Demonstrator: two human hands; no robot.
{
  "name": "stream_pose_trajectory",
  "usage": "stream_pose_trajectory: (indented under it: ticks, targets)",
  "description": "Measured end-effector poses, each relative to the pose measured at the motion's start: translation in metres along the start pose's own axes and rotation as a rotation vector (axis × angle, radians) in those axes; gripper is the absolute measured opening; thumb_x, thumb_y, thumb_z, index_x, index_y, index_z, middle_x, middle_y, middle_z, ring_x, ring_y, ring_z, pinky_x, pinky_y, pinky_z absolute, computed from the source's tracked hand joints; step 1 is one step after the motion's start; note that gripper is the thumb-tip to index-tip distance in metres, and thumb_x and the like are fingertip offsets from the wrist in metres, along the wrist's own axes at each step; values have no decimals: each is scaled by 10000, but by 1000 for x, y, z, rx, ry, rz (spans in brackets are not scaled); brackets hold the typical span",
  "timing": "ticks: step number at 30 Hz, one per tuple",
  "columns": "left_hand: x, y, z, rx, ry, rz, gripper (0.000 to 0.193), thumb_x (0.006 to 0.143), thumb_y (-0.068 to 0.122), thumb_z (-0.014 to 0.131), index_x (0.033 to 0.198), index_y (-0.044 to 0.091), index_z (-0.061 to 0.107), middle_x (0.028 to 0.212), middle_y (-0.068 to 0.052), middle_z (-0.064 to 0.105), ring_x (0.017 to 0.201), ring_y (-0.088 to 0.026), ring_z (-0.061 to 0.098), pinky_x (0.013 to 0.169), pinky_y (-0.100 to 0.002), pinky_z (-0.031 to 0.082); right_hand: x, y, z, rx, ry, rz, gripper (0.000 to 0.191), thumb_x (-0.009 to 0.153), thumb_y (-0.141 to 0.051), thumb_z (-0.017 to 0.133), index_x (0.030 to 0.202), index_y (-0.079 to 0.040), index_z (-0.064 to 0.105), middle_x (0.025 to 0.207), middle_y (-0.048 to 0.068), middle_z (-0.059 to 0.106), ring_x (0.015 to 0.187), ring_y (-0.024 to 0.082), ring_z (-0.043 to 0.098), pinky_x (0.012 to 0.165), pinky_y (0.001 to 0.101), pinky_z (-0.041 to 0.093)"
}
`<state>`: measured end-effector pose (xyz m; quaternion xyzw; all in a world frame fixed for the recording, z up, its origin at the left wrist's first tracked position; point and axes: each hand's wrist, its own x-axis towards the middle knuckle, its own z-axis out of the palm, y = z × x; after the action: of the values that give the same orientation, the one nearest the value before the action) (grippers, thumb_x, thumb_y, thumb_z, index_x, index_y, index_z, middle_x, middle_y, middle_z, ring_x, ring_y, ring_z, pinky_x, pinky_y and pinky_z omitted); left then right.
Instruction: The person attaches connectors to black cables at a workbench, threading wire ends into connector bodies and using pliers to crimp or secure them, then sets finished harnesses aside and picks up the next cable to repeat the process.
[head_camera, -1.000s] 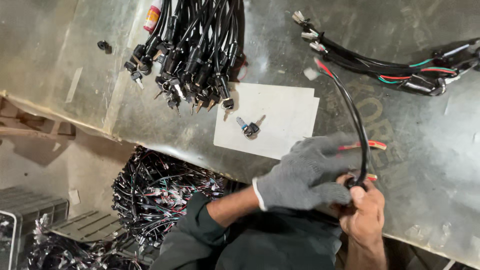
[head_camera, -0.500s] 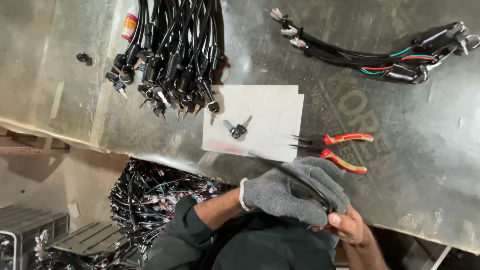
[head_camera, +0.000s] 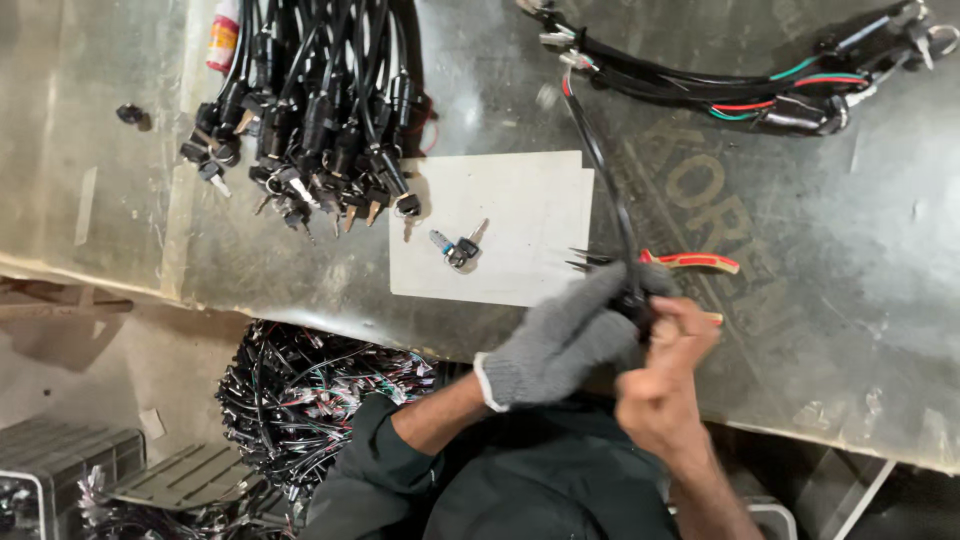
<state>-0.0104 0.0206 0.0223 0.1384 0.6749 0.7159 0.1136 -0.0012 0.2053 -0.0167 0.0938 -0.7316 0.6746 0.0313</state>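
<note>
My left hand (head_camera: 565, 335), in a grey knit glove, and my bare right hand (head_camera: 665, 375) meet at the near edge of the metal table (head_camera: 820, 300). Both pinch the near end of a black cable (head_camera: 612, 195). The cable arcs away from me to a red-and-white connector tip (head_camera: 565, 85) close to a harness of black, red and green wires (head_camera: 760, 95). Red-handled pliers (head_camera: 695, 262) lie on the table just beyond my fingers, partly hidden by them.
A white sheet (head_camera: 520, 200) holds a small pair of keys (head_camera: 460, 245). A big bundle of black key switches (head_camera: 310, 120) lies far left, by a small bottle (head_camera: 222, 35). Below the table edge sit a wire pile (head_camera: 300, 400) and a grey crate (head_camera: 60, 470).
Half a second ago my hands were low by my body with no cable showing. Now they are up at the pliers, holding the black cable stretched toward the far harness.
</note>
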Motion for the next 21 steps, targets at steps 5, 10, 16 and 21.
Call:
stream_pose_trajectory:
  ticks: [5, 10, 16, 21]
  targets:
    - [-15, -3, -11, -274, 162, -70, 396, 1130, 183, 478, 1494, 29, 494, 1224, -73, 604, 1029, -137, 561, 926, -286, 500, 55, -33, -24, -951, -218, -292, 823, 742, -619, 723, 1335, -69, 568, 1327, 157, 552, 1251, 366, 502, 1060, 513, 353]
    - [-15, 4, -21, 154, 149, 82, 277, 1142, 162, 501, 1382, 35, 555, 1163, -44, 580, 925, -109, 599, 852, -264, 526, 39, 3, -38, -1264, -171, -297, 628, 919, -594, 761, 1319, -128, 630, 1244, 125, 617, 1216, 311, 515, 1080, 511, 345]
    - [-8, 29, -19, -141, -49, -109, 322, 1122, 189, 493, 1382, 19, 582, 1131, -37, 608, 820, -89, 567, 746, -267, 513, 9, 11, -43, -162, 94, 337, 443, 926, -502, 661, 1170, -137, 607, 1052, -17, 595, 904, 146, 572, 864, 374, 467]
    - [-19, 29, -3, -155, -57, -37, 404, 1138, 221, 465, 1476, 4, 512, 1074, -26, 642, 777, -79, 560, 768, -229, 508, 19, -17, -29, 117, -137, 391, 257, 895, -51, 739, 1134, -10, 654, 990, 63, 662, 873, 188, 633, 827, 353, 503]
